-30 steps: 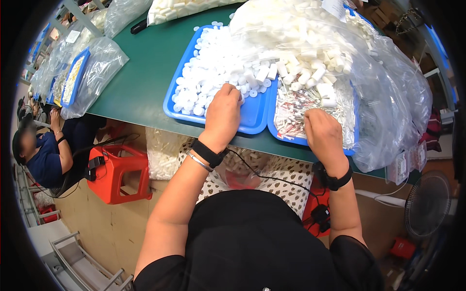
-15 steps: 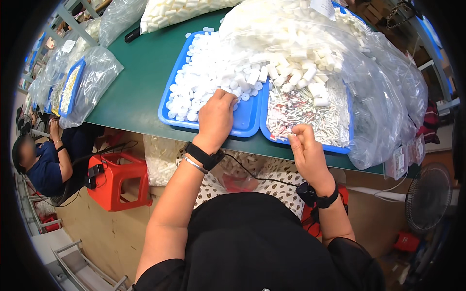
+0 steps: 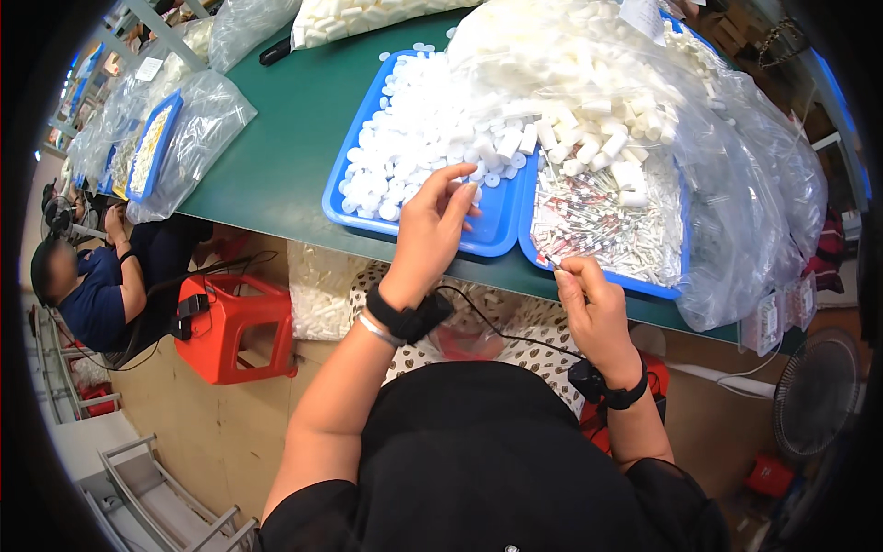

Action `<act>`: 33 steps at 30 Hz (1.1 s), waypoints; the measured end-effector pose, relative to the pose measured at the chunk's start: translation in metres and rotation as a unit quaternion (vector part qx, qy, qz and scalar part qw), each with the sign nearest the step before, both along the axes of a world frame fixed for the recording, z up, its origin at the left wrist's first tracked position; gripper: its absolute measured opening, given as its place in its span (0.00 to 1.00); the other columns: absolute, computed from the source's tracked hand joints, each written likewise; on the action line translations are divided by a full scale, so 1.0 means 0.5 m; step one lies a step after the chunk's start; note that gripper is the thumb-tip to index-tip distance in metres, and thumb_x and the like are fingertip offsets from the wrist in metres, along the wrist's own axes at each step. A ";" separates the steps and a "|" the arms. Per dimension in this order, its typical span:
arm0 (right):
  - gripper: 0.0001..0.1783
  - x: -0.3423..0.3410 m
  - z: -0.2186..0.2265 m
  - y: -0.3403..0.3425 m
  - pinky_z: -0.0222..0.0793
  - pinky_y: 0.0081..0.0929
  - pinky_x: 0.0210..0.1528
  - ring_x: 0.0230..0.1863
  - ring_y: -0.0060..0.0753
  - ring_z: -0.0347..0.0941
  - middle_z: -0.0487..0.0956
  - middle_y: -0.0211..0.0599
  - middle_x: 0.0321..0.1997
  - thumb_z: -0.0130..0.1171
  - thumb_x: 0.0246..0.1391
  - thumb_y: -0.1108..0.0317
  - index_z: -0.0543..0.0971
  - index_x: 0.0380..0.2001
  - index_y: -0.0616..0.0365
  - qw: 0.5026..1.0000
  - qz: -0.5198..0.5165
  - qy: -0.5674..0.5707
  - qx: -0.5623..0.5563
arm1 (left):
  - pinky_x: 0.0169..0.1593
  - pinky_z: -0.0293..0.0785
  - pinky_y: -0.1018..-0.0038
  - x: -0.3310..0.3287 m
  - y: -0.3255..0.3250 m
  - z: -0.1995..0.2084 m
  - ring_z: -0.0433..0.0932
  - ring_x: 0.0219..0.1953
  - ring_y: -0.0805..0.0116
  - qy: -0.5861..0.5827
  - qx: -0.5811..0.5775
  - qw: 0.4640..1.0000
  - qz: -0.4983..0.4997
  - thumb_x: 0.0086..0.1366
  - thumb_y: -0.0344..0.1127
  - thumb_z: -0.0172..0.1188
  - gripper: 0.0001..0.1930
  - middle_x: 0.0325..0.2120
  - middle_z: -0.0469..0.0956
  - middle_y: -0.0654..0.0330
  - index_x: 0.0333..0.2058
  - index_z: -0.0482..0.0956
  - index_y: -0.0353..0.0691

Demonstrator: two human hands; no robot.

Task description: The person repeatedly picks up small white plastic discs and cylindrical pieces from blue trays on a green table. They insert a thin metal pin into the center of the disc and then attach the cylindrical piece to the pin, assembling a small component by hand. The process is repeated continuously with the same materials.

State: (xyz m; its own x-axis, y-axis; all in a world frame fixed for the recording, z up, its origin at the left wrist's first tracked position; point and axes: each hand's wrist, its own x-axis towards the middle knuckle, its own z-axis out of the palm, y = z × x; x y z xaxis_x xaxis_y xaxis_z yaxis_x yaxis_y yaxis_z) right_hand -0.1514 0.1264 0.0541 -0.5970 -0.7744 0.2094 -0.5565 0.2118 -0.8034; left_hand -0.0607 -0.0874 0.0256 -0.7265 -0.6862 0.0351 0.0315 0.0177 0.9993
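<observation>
My left hand hovers over the near right part of a blue tray of small white discs. Its fingers are bent, with thumb and forefinger drawn toward each other; whatever lies between them is too small to make out. At the near edge of a second blue tray, my right hand pinches a small thin piece with a dark end. That tray holds many thin white pieces, some reddish or dark. White cylinders spill onto its far side.
A large clear bag of white cylinders leans over both trays. Another filled bag lies at the back of the green table. To the left, a person sits near a red stool. A fan stands at right.
My left hand has drawn back from the discs, its fingers loosening somewhat. My right hand still pinches at the tray edge, where the dark-ended piece now shows. The whole view has shifted slightly.
</observation>
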 end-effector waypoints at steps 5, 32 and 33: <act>0.05 0.017 0.014 0.009 0.58 0.25 0.21 0.15 0.25 0.64 0.70 0.33 0.15 0.55 0.64 0.72 0.77 0.36 0.62 0.997 0.033 -0.073 0.004 | 0.42 0.78 0.83 0.078 0.077 0.011 0.79 0.35 0.78 0.085 0.471 0.871 -0.109 0.71 0.36 0.56 0.17 0.38 0.79 0.61 0.53 0.72 0.31; 0.03 0.039 0.010 0.001 0.60 0.33 0.22 0.14 0.39 0.65 0.72 0.35 0.15 0.62 0.56 0.72 0.78 0.31 0.56 0.979 0.081 0.181 0.043 | 0.37 0.73 0.82 0.113 0.155 -0.025 0.74 0.32 0.80 0.053 0.494 0.861 -0.112 0.72 0.40 0.55 0.14 0.33 0.76 0.66 0.48 0.75 0.35; 0.03 0.039 0.005 0.001 0.60 0.33 0.23 0.14 0.39 0.65 0.73 0.35 0.16 0.62 0.56 0.72 0.78 0.31 0.56 0.978 0.082 0.189 0.034 | 0.38 0.74 0.82 0.112 0.161 -0.025 0.74 0.32 0.80 0.043 0.487 0.864 -0.119 0.72 0.40 0.56 0.14 0.33 0.77 0.66 0.48 0.75 0.35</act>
State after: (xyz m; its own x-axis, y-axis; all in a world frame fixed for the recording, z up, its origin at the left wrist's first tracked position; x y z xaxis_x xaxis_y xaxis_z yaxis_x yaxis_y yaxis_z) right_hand -0.1319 0.1268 0.0565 -0.3536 -0.8732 0.3354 -0.8422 0.1411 -0.5204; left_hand -0.0048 -0.0068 0.0133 -0.8750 -0.2517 -0.4136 -0.0065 -0.8481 0.5298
